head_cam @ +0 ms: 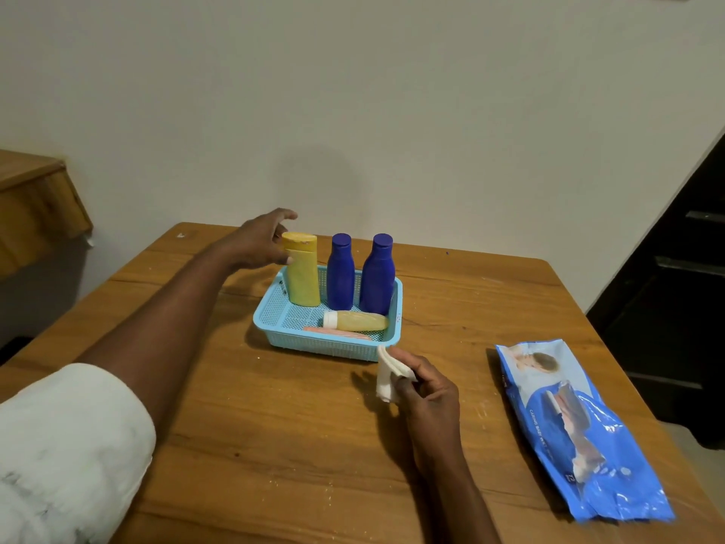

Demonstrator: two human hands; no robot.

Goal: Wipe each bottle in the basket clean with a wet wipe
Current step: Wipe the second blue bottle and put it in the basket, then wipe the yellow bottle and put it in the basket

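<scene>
A light blue mesh basket (274, 312) stands on the wooden table. Upright in it are a yellow bottle (302, 272) at the left and two dark blue bottles (340, 274) (377, 276). A small yellow bottle with a white cap (355, 320) and a pink tube (333, 333) lie at the front. My left hand (259, 241) reaches around the top of the yellow bottle with fingers spread; its thumb touches the bottle's side. In front of the basket, my right hand (427, 390) pinches a folded white wet wipe (386, 376).
A blue wet wipe pack (580, 429) lies at the right on the table (274, 445). The wall is right behind the table. A dark door stands at the far right, a wooden shelf at the far left.
</scene>
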